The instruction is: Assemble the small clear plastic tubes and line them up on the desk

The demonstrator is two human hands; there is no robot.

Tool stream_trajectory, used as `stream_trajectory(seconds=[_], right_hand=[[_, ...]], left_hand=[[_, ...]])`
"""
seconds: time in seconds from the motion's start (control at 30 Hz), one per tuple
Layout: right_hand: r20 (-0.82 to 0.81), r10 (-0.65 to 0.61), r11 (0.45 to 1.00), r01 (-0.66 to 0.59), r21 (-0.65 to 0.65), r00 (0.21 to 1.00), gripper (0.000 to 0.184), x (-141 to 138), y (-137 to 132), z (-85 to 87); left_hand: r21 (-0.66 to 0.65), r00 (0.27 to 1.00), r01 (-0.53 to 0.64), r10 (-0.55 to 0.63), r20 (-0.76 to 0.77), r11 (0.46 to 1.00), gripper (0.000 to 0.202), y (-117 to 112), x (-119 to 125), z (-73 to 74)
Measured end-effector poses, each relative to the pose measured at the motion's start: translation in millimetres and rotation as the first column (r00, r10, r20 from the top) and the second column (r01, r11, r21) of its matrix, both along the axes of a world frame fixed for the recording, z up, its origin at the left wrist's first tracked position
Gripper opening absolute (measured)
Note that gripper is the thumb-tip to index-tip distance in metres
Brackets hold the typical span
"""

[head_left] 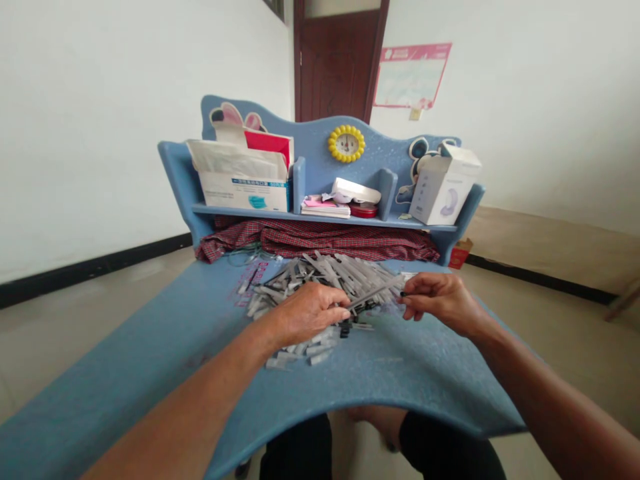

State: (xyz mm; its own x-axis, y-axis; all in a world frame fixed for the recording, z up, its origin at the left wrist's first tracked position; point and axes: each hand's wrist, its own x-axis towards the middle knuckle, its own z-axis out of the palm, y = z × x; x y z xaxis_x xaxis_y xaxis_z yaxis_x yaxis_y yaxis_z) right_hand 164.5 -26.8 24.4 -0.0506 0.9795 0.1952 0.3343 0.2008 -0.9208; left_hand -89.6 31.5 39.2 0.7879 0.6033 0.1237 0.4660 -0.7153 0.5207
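Note:
My left hand is closed in a pinch on one end of a slim, greyish translucent stick, which slants up to the right. At the stick's far end, my right hand pinches a small black piece between thumb and fingers. Whether the piece touches the stick, I cannot tell. Behind my left hand spreads a heap of similar grey sticks. Shorter whitish pieces lie in front of that hand, with a few small black parts beside them.
A blue desk with a curved front edge carries a shelf. On it stand a mask box, a white carton, a white case and a red tin. A yellow clock hangs above; checked cloth lies beneath.

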Motion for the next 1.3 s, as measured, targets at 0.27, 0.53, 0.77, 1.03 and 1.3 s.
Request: stream_trajectory(seconds=[0.27, 0.53, 0.77, 1.03, 1.3], right_hand=[[-0.040, -0.043, 0.987, 0.049, 0.153, 0.998, 0.020, 6, -18, 19.9], [0.051, -0.075, 0.980, 0.064, 0.187, 0.996, 0.017, 6, -20, 22.8], [0.118, -0.078, 0.984, 0.057, 0.168, 0.990, 0.017, 4, -20, 23.6], [0.155, -0.045, 0.989, 0.023, 0.144, 0.987, 0.011, 5, -20, 21.4], [0.213, 0.010, 0.997, -0.026, 0.074, 0.977, 0.011, 8, -21, 20.9]], left_hand=[[-0.044, 0.999, 0.033, -0.034, -0.040, 0.998, 0.021, -2, 2, -3.0], [-0.023, 0.996, 0.050, -0.052, -0.069, 0.998, 0.020, -2, 3, -4.6], [0.011, 0.994, 0.085, -0.084, -0.075, 0.996, 0.018, -3, 4, -3.7], [0.047, 0.988, 0.116, -0.110, -0.107, 0.992, 0.019, -3, 3, -4.5], [0.064, 0.976, 0.181, -0.171, -0.136, 0.981, 0.021, -3, 3, -3.4]])
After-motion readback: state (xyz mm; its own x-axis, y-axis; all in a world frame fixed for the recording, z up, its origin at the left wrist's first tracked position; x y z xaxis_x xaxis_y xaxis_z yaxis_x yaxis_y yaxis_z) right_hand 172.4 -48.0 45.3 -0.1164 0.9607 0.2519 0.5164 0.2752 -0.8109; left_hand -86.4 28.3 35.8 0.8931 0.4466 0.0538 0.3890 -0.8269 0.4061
